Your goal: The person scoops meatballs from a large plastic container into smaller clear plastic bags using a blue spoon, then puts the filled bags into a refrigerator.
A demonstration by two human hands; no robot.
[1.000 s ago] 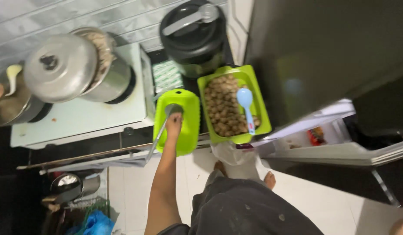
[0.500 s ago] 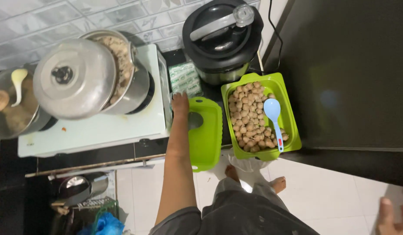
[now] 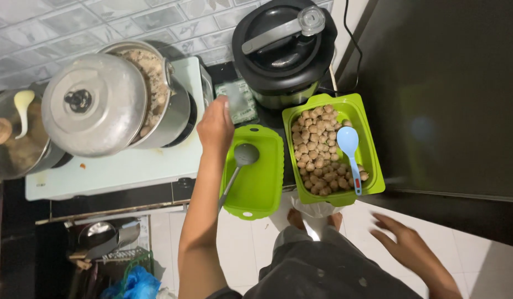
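head view, looking straight down at a dark worktop [image 3: 223,75] beside a grey tiled wall. left hand [image 3: 215,126] stretched forward over the gap between the pale stove [image 3: 118,169] and the empty green tray [image 3: 256,177], back of the hand up, fingers [image 3: 222,104] curled loosely downward; cannot tell if holding anything, underside hidden. just below the hand, a metal ladle [image 3: 240,163] lying in the empty green tray, bowl near the far end, handle running toward the near edge; touching the hand or not, cannot tell.

right hand [image 3: 403,243] low at the right, over the white floor tiles [image 3: 489,260], blurred, fingers spread wide and holding nothing, well apart from the trays.

to the right of the empty tray, just beside it, a second green tray [image 3: 373,160] full of brown meatballs [image 3: 314,149], with a light blue spoon [image 3: 349,149] resting on top. behind both trays, a black electric cooker [image 3: 284,47] with a grey handle across its lid. on the stove, a steel pot [image 3: 168,105] with pale brownish food inside, its round metal lid [image 3: 93,105] shifted to the left and covering it only partly. at the far left edge, another pot [image 3: 15,144] with a pale spoon and a wooden knob visible.

bare feet and dark shorts seen at the bottom centre.
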